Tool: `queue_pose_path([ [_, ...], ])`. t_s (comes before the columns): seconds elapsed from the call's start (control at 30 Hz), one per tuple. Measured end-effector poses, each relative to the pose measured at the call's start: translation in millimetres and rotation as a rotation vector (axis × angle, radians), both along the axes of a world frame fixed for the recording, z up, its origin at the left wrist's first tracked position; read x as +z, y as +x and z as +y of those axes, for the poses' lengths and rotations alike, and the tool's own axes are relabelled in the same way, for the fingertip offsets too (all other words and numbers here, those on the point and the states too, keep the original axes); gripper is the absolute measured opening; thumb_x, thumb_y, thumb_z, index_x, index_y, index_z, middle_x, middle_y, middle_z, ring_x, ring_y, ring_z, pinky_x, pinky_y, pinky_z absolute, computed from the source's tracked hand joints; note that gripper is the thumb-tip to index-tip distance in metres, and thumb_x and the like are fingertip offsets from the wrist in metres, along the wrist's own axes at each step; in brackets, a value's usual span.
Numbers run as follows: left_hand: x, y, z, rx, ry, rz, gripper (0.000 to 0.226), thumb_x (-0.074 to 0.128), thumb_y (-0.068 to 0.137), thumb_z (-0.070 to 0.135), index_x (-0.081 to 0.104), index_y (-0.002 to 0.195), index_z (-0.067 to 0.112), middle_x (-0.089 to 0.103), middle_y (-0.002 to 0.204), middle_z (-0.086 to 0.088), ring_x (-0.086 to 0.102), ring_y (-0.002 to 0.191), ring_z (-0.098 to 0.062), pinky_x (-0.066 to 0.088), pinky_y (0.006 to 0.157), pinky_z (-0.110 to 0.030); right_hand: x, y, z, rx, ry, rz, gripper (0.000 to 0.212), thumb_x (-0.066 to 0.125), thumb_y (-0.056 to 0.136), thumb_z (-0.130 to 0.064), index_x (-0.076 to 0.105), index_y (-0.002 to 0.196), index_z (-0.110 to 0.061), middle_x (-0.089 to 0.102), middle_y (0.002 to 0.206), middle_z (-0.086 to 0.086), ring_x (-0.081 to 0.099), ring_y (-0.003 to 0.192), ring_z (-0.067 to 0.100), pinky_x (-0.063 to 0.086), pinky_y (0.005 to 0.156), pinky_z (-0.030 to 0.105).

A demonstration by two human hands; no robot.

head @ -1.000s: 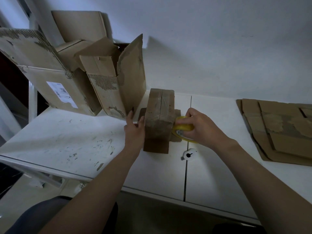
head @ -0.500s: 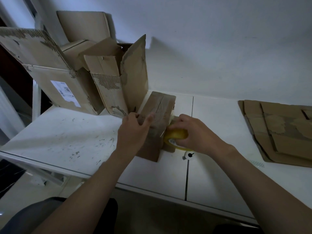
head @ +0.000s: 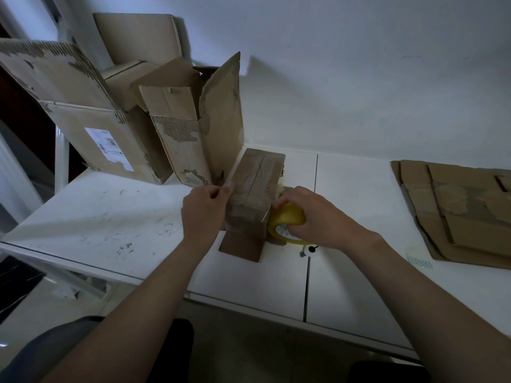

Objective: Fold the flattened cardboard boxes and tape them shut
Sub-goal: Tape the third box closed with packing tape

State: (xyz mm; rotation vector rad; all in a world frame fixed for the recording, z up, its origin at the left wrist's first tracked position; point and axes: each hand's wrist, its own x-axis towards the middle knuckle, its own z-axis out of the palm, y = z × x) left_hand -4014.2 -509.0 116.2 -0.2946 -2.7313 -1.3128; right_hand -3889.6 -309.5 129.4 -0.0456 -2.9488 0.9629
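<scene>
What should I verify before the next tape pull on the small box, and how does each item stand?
1. Left hand grips the small box at its left side: ok.
2. Right hand holds the tape roll: ok.
3. Roll sits against the box's right side: ok.
4. Top flaps meet at the seam: ok.
5. Tape end stuck to the box: cannot tell, hidden by the hand.

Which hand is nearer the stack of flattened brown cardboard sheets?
Right: right hand, gripping the yellow tape roll, is left of the stack; left hand, holding the taped brown cardboard box, is farther left.
</scene>
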Motion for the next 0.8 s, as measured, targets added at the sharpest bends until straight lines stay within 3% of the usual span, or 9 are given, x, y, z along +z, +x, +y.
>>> queue_pose_path([
  [0.07, 1, 5, -1, 0.003, -0.054, 0.076, 0.042, 0.054, 0.099, 0.047, 0.069, 0.077, 0.016, 0.058, 0.062, 0.007, 0.058, 0.061, -0.008, 0.037, 0.060, -0.019, 2, -2, -8, -0.049, -0.015, -0.016, 0.039, 0.074, 0.079, -0.058, 0.057, 0.108, -0.041, 0.049, 0.110, -0.017, 0.051, 0.098, 0.005, 0.039, 0.077, 0.017],
  [0.13, 1, 11, -2, -0.015, -0.104, 0.152, 0.040, 0.053, 0.100, 0.044, 0.070, 0.079, 0.015, 0.058, 0.063, 0.007, 0.056, 0.059, -0.008, 0.039, 0.061, -0.018, 2, -5, -17, -0.178, 0.023, 0.012, 0.053, 0.051, 0.077, -0.082, 0.059, 0.096, -0.034, 0.053, 0.097, -0.017, 0.052, 0.086, 0.004, 0.043, 0.075, 0.025],
  [0.17, 0, 13, -1, -0.031, -0.125, 0.193, 0.041, 0.053, 0.101, 0.043, 0.072, 0.081, 0.013, 0.059, 0.065, 0.006, 0.055, 0.058, -0.007, 0.042, 0.064, -0.020, 1, -7, -21, -0.254, 0.067, 0.035, 0.058, 0.042, 0.078, -0.085, 0.059, 0.089, -0.031, 0.054, 0.089, -0.016, 0.052, 0.080, 0.004, 0.044, 0.073, 0.028],
  [0.27, -2, 17, -2, -0.063, -0.171, 0.261, 0.045, 0.050, 0.101, 0.042, 0.074, 0.087, 0.007, 0.062, 0.069, 0.001, 0.057, 0.061, -0.012, 0.050, 0.073, -0.027, -4, -11, -27, -0.378, 0.136, 0.073, 0.051, 0.044, 0.087, -0.077, 0.057, 0.079, -0.028, 0.055, 0.079, -0.015, 0.052, 0.072, 0.005, 0.045, 0.068, 0.029],
  [0.43, 2, 24, -2, -0.065, -0.209, 0.221, 0.047, 0.044, 0.103, 0.040, 0.072, 0.098, 0.003, 0.069, 0.087, -0.010, 0.067, 0.082, -0.026, 0.051, 0.087, -0.037, -5, -13, -25, -0.335, 0.143, 0.116, 0.040, 0.042, 0.100, -0.058, 0.060, 0.082, -0.027, 0.057, 0.080, -0.011, 0.056, 0.074, 0.009, 0.040, 0.067, 0.027],
  [0.53, 1, 26, 3, -0.125, -0.254, 0.128, 0.046, 0.051, 0.094, 0.059, 0.060, 0.096, 0.014, 0.059, 0.087, -0.001, 0.061, 0.081, -0.021, 0.046, 0.075, -0.031, -7, -12, -25, -0.309, 0.176, 0.124, 0.042, 0.041, 0.099, -0.060, 0.058, 0.082, -0.026, 0.055, 0.078, -0.011, 0.055, 0.072, 0.010, 0.048, 0.071, 0.033],
  [0.63, 5, 18, 4, -0.182, -0.339, 0.040, 0.060, 0.063, 0.075, 0.073, 0.054, 0.095, 0.017, 0.057, 0.084, 0.003, 0.053, 0.070, -0.010, 0.036, 0.057, -0.018, -7, -12, -29, -0.314, 0.249, 0.115, 0.057, 0.043, 0.082, -0.083, 0.053, 0.080, -0.027, 0.053, 0.075, -0.012, 0.052, 0.066, 0.008, 0.047, 0.065, 0.032],
  [0.7, 8, 12, 1, -0.219, -0.345, 0.009, 0.067, 0.071, 0.067, 0.072, 0.056, 0.102, 0.017, 0.056, 0.087, 0.005, 0.053, 0.072, -0.008, 0.033, 0.056, -0.013, -6, -11, -30, -0.303, 0.282, 0.096, 0.059, 0.052, 0.074, -0.085, 0.051, 0.081, -0.027, 0.053, 0.078, -0.013, 0.052, 0.067, 0.008, 0.045, 0.063, 0.029],
  [0.8, 6, 6, -4, -0.302, -0.316, -0.012, 0.068, 0.080, 0.060, 0.066, 0.057, 0.102, 0.018, 0.056, 0.091, 0.010, 0.058, 0.081, -0.011, 0.034, 0.059, -0.010, -5, -9, -27, -0.271, 0.269, 0.083, 0.050, 0.066, 0.074, -0.075, 0.050, 0.086, -0.029, 0.055, 0.086, -0.013, 0.052, 0.075, 0.008, 0.046, 0.067, 0.028],
])
